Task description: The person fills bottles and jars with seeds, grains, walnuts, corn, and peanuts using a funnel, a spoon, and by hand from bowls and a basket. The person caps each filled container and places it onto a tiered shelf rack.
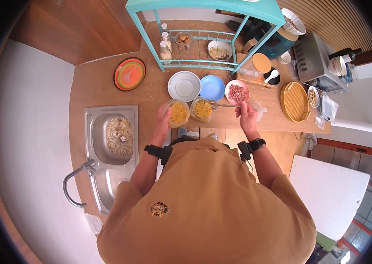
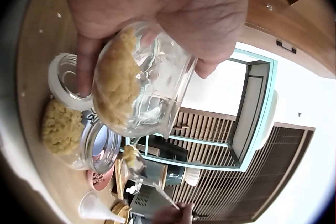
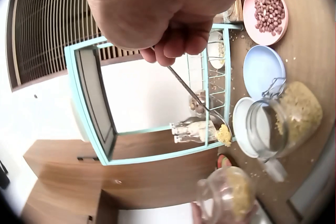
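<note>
My left hand [image 1: 163, 119] grips a clear glass jar [image 2: 121, 82] partly filled with small yellow pieces, its fingers and thumb round the sides. A spoon [image 3: 184, 82] is pinched in my right hand [image 1: 247, 118] by its handle. A small heap of yellow pieces [image 3: 224, 134] lies in the spoon's bowl. To the right of the held jar, a second glass jar [image 1: 202, 115] with a wire clasp stands on the counter, well filled with similar yellow pieces. In the head view the spoon's bowl overlaps that jar's right rim.
Behind the jars are a white bowl [image 1: 184, 86], a blue plate [image 1: 212, 87] and a pink plate [image 1: 245, 88] of reddish nuts. A white funnel [image 1: 258, 110] lies near my right hand. A turquoise rack [image 1: 199, 67] stands behind; a sink [image 1: 90, 141] is at left, a wicker tray [image 1: 295, 102] at right.
</note>
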The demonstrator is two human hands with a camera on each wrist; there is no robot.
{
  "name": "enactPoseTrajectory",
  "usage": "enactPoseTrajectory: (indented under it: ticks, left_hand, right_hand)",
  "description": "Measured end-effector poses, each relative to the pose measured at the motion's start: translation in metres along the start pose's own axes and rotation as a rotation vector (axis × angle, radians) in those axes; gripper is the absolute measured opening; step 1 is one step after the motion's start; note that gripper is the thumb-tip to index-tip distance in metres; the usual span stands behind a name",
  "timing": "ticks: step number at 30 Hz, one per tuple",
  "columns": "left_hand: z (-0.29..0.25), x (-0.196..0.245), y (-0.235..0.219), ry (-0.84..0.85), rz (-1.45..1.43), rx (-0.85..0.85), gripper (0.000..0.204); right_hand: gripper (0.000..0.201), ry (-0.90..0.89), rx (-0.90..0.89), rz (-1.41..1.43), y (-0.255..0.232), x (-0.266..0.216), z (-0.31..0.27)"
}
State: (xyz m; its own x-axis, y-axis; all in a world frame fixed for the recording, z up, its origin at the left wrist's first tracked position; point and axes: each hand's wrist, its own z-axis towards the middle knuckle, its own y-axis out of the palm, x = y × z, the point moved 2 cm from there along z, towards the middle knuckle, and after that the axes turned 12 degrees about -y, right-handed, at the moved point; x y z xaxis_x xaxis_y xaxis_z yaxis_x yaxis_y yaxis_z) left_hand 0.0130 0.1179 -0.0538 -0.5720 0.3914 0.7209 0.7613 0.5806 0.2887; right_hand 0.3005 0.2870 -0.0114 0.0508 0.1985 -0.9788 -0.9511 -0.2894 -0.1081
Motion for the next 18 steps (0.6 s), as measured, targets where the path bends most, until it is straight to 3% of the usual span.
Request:
enactPoseTrajectory:
  ticks: [1, 4, 5, 7, 11, 14, 15, 18]
  left_hand:
    - [-0.001, -0.001, 0.001, -0.003, -0.001, 0.004, 0.051]
    - [-0.005, 0.0, 0.003, 0.043, -0.03, 0.016, 0.05]
    - [-0.007, 0.001, 0.005, 0.062, -0.027, 0.013, 0.05]
    - [-0.012, 0.004, 0.01, 0.08, -0.023, 0.01, 0.049]
    - [-0.018, 0.015, 0.019, 0.095, -0.027, -0.002, 0.047]
    - [-0.004, 0.016, 0.014, 0.181, 0.077, -0.036, 0.046]
    - [0.002, 0.015, 0.012, 0.237, 0.132, -0.058, 0.046]
    - [0.006, 0.025, 0.017, 0.307, 0.298, -0.097, 0.047]
  right_hand:
    - [0.029, 0.004, -0.003, 0.001, 0.003, -0.004, -0.002]
    - [0.019, -0.393, -0.285, -0.377, 0.017, -0.031, -0.005]
    - [0.019, -0.388, -0.285, -0.372, 0.018, -0.037, -0.006]
    - [0.017, -0.691, -0.317, -0.48, 0.02, -0.058, -0.007]
    - [0.019, -0.488, -0.156, -0.413, 0.012, -0.087, -0.014]
    - [0.028, -0.283, 0.075, -0.037, 0.018, -0.099, -0.018]
    - [0.028, -0.276, 0.091, -0.05, 0.024, -0.104, -0.02]
    - [0.024, -0.374, -0.102, -0.126, 0.051, -0.117, -0.019]
